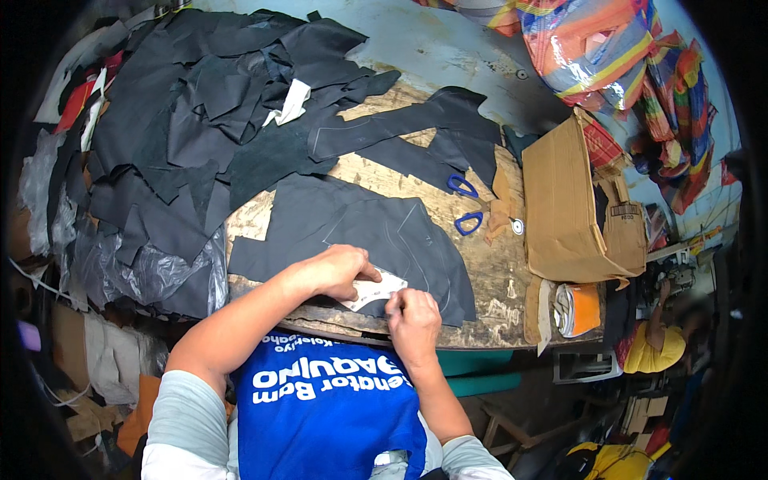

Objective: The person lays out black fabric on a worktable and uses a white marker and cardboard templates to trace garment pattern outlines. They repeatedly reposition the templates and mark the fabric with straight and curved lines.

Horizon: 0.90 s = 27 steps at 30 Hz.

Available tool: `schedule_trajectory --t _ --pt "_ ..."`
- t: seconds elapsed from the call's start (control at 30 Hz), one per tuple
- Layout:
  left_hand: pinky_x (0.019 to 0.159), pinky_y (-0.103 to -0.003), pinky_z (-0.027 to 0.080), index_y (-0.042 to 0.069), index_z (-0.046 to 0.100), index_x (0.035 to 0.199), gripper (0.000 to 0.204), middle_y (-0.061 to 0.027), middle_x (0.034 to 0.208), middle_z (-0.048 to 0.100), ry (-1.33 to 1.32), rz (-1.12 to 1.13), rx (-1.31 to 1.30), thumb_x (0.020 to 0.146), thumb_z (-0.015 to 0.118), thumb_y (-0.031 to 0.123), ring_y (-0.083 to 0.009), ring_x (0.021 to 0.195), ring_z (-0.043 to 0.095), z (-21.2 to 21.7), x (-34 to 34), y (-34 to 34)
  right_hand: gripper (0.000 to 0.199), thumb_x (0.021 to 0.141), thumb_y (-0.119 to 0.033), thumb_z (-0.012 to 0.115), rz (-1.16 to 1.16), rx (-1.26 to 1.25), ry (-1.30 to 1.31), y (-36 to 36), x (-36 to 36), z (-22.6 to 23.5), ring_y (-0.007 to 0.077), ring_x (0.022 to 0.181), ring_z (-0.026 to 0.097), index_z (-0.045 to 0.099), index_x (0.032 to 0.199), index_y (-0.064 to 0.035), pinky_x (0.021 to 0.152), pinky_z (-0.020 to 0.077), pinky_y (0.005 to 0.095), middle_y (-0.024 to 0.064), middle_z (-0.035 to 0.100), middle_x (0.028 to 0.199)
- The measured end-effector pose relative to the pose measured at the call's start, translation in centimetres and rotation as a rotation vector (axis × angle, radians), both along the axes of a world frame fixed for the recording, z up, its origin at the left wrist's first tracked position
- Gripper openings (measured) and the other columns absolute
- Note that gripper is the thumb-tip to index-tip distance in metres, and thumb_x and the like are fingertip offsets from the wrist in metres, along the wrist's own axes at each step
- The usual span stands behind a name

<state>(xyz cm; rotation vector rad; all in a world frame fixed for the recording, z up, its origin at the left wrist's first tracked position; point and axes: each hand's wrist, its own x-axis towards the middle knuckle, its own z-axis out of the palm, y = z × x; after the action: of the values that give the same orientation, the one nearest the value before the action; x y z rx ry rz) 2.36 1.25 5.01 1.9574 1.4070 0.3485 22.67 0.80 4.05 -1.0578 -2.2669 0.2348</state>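
A dark grey sheet of leather-like material (360,220) lies flat near the table's front edge, with thin pale outlines drawn on it. On its near part rests a small white pattern piece (390,286). My left hand (342,270) bends over this piece and pins it down with its fingers. At the piece's right end, my right hand (414,320) is closed with the fingertips pinched together; whatever they hold is hidden. Beyond the sheet lie the blue handles of scissors (457,223), near a brown scrap (501,206); I cannot make out the blades.
A large heap of dark sheets (200,104) covers the table's left and far side, with clear plastic (152,276) hanging below. More marked dark pieces (400,132) lie farther back. An open cardboard box (560,208) stands at the right. Another person in yellow (652,348) is off to the right.
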Motion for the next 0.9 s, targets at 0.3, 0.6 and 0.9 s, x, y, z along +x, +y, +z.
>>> schedule_trajectory --t 0.3,0.6,0.9 --pt "0.071 -0.034 0.051 0.013 0.071 0.105 0.054 -0.0072 0.084 0.064 -0.107 0.003 -0.067 0.053 0.081 0.008 -0.0234 0.078 0.063 -1.3 -0.8 1.2 0.014 0.075 -0.007 0.072 0.311 -0.537 0.277 -2.7 -2.5 0.7 0.0269 0.075 0.064 0.063 0.084 -0.0022 0.07 0.05 0.0358 0.0099 0.065 0.077" --pt "0.07 -0.034 0.051 0.012 0.071 0.107 0.055 -0.0072 0.083 0.064 -0.092 -0.042 -0.028 0.053 0.08 0.007 -0.0223 0.077 0.063 -1.8 -1.0 1.6 0.013 0.079 -0.003 0.068 0.488 -0.249 0.256 -2.1 -4.7 -0.3 0.0264 0.075 0.064 0.064 0.092 -0.0036 0.067 0.0518 0.0346 0.0113 0.066 0.081" --pt "0.083 -0.037 0.049 0.011 0.068 0.11 0.057 -0.0121 0.102 0.062 0.143 0.176 0.134 0.056 0.085 0.024 -0.0275 0.099 0.058 -0.1 -0.4 -1.3 0.005 0.083 -0.004 0.064 0.143 -0.268 0.467 -2.4 -0.5 -0.2 0.0211 0.065 0.065 0.061 0.084 0.0 0.06 0.0514 0.0302 0.0114 0.065 0.073"
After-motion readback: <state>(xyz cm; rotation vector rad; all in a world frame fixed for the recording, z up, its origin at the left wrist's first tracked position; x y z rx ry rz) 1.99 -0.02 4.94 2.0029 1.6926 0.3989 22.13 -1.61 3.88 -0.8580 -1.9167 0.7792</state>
